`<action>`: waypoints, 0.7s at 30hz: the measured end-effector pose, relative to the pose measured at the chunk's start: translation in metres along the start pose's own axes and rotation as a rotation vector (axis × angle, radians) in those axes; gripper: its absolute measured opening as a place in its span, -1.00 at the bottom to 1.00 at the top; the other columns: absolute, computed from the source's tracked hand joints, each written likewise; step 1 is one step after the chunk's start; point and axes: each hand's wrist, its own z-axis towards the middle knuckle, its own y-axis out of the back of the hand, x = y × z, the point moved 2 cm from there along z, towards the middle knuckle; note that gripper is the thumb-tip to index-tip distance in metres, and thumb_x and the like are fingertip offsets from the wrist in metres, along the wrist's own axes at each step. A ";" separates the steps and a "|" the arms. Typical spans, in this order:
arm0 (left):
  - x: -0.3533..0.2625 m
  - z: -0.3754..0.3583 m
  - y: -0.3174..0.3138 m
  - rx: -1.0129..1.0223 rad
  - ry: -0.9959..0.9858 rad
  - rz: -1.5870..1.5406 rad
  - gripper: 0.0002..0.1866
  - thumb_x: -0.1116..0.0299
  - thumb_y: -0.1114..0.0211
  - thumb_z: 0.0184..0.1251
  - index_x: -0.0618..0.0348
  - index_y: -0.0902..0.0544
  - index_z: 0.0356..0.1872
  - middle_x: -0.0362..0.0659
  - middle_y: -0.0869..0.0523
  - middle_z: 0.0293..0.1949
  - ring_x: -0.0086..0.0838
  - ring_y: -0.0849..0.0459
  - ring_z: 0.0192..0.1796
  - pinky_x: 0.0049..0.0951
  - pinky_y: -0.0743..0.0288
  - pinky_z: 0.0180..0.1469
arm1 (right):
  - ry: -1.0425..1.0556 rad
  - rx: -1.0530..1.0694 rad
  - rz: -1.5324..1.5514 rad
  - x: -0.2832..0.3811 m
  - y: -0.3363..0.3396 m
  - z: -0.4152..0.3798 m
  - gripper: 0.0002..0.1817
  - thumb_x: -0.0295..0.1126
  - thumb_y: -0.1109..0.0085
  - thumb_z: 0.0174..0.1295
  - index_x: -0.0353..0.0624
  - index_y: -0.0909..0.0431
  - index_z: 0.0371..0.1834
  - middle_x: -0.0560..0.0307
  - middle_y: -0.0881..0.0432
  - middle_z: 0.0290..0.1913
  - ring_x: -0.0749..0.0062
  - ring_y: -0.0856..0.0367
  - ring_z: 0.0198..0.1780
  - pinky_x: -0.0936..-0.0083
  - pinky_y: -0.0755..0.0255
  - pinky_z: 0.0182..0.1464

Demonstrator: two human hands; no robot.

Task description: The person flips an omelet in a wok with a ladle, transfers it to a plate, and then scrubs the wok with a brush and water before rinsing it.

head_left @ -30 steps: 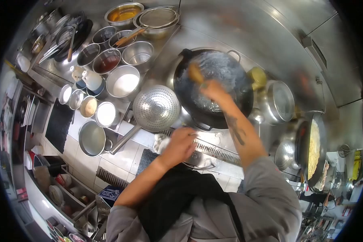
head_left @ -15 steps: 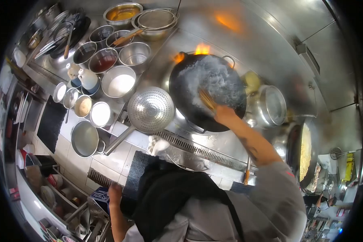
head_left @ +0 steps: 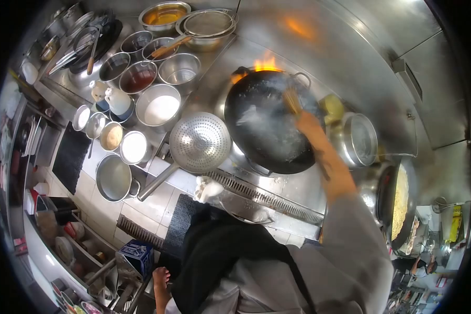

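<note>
My right hand (head_left: 307, 125) grips a bamboo wok brush (head_left: 292, 99), its bristles against the upper right inside of a big black wok (head_left: 256, 141). Steam and a little water show in the wok, and orange flame (head_left: 267, 64) rises behind its rim. My left hand (head_left: 161, 276) hangs low beside my black apron, fingers curled in, with nothing visible in it. A blue box (head_left: 137, 255) stands just to its left. Left of the wok rests a large perforated ladle strainer (head_left: 200, 142), its handle reaching over a steel pot (head_left: 113, 178).
Several steel bowls of liquids and white powder, one a white-filled bowl (head_left: 159, 106), crowd the counter at upper left. A crumpled white cloth (head_left: 208, 189) lies at the stove edge. Right of the wok are stacked steel pots (head_left: 358, 138) and a pan of yellowish food (head_left: 401, 204).
My right hand and the brush have moved up and right across the wok. Steam and water in it have thinned. My left hand has dropped lower, away from the box.
</note>
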 end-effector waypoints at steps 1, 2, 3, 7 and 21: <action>-0.007 -0.001 -0.001 0.008 -0.036 0.009 -0.84 0.32 -0.12 0.30 0.13 -0.58 -0.21 -0.24 -0.59 -0.46 -0.53 -0.56 -0.54 -0.57 -0.30 -0.61 | -0.023 0.052 0.119 0.012 -0.013 0.025 -0.56 -0.14 -0.16 0.10 -0.31 -0.56 -0.12 -0.24 -0.66 -0.30 -0.01 -0.67 -0.17 0.14 -0.50 -0.10; -0.016 -0.003 -0.005 0.017 -0.070 0.011 -0.83 0.33 -0.12 0.31 0.14 -0.59 -0.19 -0.24 -0.60 -0.45 -0.54 -0.55 -0.54 -0.58 -0.29 -0.61 | -0.047 0.103 0.238 0.028 -0.031 0.041 -0.55 -0.08 -0.15 0.11 -0.30 -0.57 -0.18 -0.23 -0.66 -0.31 0.02 -0.67 -0.17 0.13 -0.49 -0.10; -0.022 -0.004 -0.006 0.021 -0.094 0.011 -0.82 0.33 -0.12 0.31 0.15 -0.59 -0.18 -0.23 -0.61 -0.44 -0.55 -0.55 -0.54 -0.60 -0.29 -0.60 | -0.056 0.152 0.243 0.051 -0.041 0.032 -0.55 -0.09 -0.15 0.11 -0.28 -0.57 -0.16 -0.23 -0.66 -0.31 0.00 -0.67 -0.18 0.12 -0.49 -0.10; -0.051 -0.002 -0.013 0.013 -0.220 -0.004 -0.78 0.35 -0.11 0.31 0.21 -0.60 -0.13 -0.24 -0.62 -0.43 -0.60 -0.55 -0.53 -0.62 -0.29 -0.60 | 0.264 0.022 -0.064 0.047 -0.065 -0.074 -0.59 -0.14 -0.13 0.11 -0.23 -0.56 -0.10 -0.24 -0.65 -0.27 -0.03 -0.66 -0.17 0.10 -0.49 -0.09; -0.110 0.005 -0.027 0.106 -0.539 0.311 -0.83 0.47 -0.10 0.21 0.27 -0.58 -0.54 -0.24 -0.58 -0.60 -0.60 -0.48 -0.59 -0.57 -0.29 -0.53 | 0.171 0.441 0.104 -0.043 0.012 -0.123 -0.60 -0.15 -0.24 0.04 -0.19 -0.58 -0.13 -0.14 -0.66 -0.24 0.10 -0.65 -0.13 0.26 -0.49 -0.06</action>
